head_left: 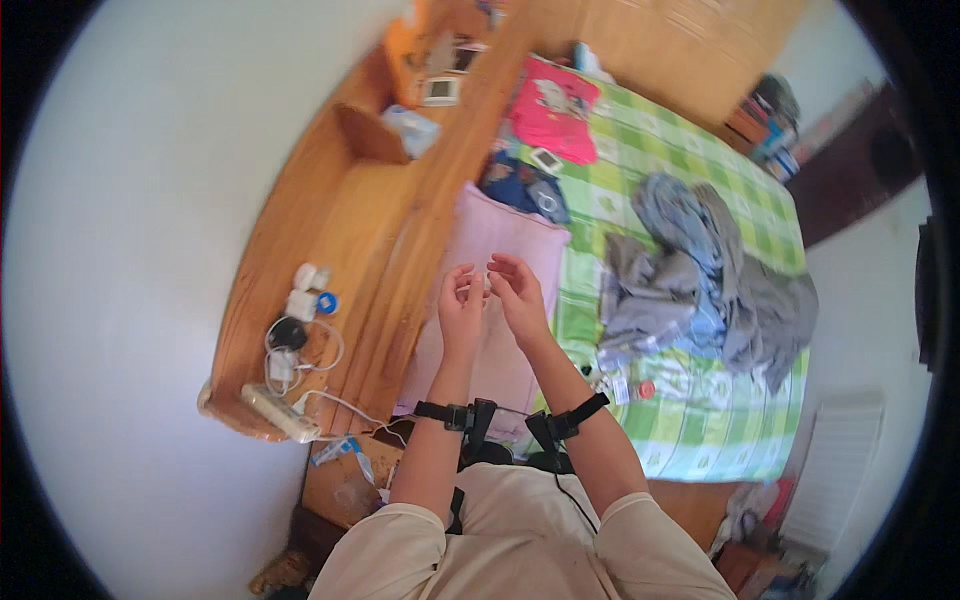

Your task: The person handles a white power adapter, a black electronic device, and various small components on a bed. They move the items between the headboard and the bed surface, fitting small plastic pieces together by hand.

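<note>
My left hand (461,306) and my right hand (518,296) are raised close together above a pink pillow (520,235). The fingers of both hands curl inward, and the thumbs point toward the narrow space between the hands. A small pale spot shows by the fingertips; it is too small to name. The pillow lies along the left side of a bed with a green and white checked sheet (578,300). Both forearms wear black straps with dark devices on them.
A wooden headboard shelf (345,215) on the left holds chargers, cables and a power strip (280,412). Rumpled grey and blue clothes (690,270) lie right of my hands. Farther off are a bright pink cloth (555,110) and a white handheld device (546,161). A red-topped jar (646,389) sits nearer.
</note>
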`<state>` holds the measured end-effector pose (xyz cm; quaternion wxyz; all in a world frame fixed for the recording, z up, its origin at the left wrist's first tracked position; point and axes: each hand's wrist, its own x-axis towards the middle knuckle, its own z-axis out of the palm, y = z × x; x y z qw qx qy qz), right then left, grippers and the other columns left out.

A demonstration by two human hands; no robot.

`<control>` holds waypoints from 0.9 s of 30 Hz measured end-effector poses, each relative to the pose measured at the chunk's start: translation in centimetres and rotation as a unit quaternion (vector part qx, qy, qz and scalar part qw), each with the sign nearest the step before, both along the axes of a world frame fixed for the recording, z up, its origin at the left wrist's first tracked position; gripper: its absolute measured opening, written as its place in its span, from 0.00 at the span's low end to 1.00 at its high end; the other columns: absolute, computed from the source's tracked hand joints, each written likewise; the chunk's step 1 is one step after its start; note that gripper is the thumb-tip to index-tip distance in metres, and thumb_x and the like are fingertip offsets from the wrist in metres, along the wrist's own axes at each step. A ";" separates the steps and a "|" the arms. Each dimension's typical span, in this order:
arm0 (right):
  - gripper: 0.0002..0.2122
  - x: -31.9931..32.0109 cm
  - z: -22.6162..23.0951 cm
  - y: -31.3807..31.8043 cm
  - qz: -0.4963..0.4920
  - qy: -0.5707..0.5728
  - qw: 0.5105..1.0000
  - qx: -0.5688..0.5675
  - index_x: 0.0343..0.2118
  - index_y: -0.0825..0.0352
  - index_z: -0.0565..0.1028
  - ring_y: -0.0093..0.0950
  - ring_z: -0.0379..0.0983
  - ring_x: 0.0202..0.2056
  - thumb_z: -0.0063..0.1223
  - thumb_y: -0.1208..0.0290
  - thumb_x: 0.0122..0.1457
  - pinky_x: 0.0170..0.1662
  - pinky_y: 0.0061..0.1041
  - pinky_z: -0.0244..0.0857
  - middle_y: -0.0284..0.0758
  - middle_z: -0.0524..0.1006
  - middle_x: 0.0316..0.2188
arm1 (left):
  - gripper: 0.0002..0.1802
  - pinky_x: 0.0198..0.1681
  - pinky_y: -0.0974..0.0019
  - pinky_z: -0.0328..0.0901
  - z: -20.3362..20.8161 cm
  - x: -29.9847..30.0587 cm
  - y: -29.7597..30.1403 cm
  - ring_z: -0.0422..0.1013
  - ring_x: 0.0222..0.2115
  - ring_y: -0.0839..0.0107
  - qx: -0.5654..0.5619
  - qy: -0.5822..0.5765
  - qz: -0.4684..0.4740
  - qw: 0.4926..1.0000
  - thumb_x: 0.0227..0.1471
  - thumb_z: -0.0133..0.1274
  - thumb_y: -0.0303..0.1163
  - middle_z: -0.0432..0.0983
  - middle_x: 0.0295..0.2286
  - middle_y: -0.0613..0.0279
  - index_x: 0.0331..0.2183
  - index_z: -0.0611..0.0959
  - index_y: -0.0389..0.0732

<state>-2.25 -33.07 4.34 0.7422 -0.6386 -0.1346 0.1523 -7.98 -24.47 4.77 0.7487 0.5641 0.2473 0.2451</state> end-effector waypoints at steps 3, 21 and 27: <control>0.15 -0.4 -0.7 -6.0 -0.063 0.018 0.998 0.016 0.49 0.67 0.69 0.28 0.71 0.45 0.51 0.73 0.58 0.46 0.27 0.65 0.38 0.74 0.44 | 0.15 0.31 0.73 0.67 0.3 0.8 -5.2 0.73 0.28 0.75 0.008 0.027 -0.084 0.996 0.56 0.52 0.33 0.74 0.34 0.61 0.43 0.75 0.36; 0.14 -9.1 -15.8 -33.1 -0.278 0.166 0.946 -0.027 0.46 0.68 0.70 0.23 0.73 0.36 0.52 0.70 0.58 0.36 0.21 0.68 0.35 0.74 0.37 | 0.15 0.31 0.72 0.65 -17.3 -3.9 -26.8 0.73 0.30 0.73 -0.009 0.191 -0.225 0.955 0.55 0.52 0.34 0.74 0.34 0.62 0.43 0.75 0.37; 0.14 -11.2 -23.2 -36.6 -0.269 0.252 0.926 -0.082 0.46 0.70 0.70 0.25 0.74 0.33 0.50 0.71 0.59 0.35 0.22 0.68 0.39 0.75 0.38 | 0.18 0.31 0.69 0.65 -25.9 -6.8 -29.4 0.72 0.31 0.72 -0.026 0.320 -0.177 0.930 0.54 0.54 0.35 0.74 0.33 0.62 0.44 0.73 0.37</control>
